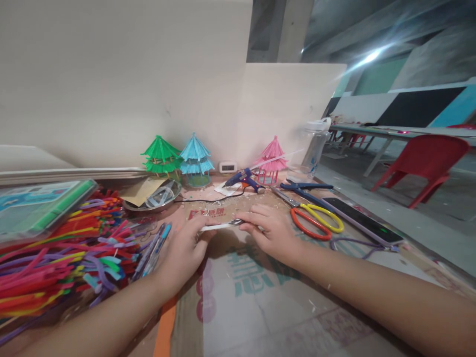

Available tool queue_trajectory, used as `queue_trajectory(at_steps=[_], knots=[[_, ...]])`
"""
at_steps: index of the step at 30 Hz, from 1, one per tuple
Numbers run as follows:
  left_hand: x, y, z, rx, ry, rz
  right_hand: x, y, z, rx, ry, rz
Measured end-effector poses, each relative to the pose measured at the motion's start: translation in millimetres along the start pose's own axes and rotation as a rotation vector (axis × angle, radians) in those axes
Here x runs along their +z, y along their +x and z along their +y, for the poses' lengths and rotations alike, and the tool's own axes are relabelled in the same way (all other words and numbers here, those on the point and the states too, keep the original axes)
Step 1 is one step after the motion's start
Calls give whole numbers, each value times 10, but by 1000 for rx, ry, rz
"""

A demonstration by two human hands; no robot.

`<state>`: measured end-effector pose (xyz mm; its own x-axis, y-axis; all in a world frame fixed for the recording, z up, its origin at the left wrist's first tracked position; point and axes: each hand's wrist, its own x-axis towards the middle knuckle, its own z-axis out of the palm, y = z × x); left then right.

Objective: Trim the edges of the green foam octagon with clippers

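Left hand (184, 250) pinching one end of thin white strip (219, 226), fingers closed | right hand (269, 229) pressing other end flat, fingers half curled | strip low over cardboard sheet (260, 297) on tabletop | advice: keep taut, level | scissors (316, 220) just right.

A craft workshop — a cardboard-covered tabletop (260, 297) carries a glue gun (243, 180), scissors (316, 218), bright pipe cleaners (63, 248) and small paper pagodas (160, 156) — with red plastic chairs (427, 163) beyond.
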<state>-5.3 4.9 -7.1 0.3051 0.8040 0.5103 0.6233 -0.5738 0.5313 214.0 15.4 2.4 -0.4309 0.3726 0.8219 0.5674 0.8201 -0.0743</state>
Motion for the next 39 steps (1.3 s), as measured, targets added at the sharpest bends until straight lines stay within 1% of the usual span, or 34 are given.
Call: queue_trajectory(at_steps=[4, 8, 12, 29, 39], knots=[[-12, 16, 17, -10, -14, 6, 18, -17, 10, 61, 29, 32], [-22, 26, 34, -28, -32, 5, 18, -14, 14, 25, -4, 15], [-19, 26, 37, -18, -31, 15, 12, -2, 13, 2, -9, 6], [-24, 23, 39, 21, -11, 25, 4, -4, 23, -1, -12, -25], [-13, 20, 23, 4, -18, 40, 8, 0, 29, 6, -15, -23]])
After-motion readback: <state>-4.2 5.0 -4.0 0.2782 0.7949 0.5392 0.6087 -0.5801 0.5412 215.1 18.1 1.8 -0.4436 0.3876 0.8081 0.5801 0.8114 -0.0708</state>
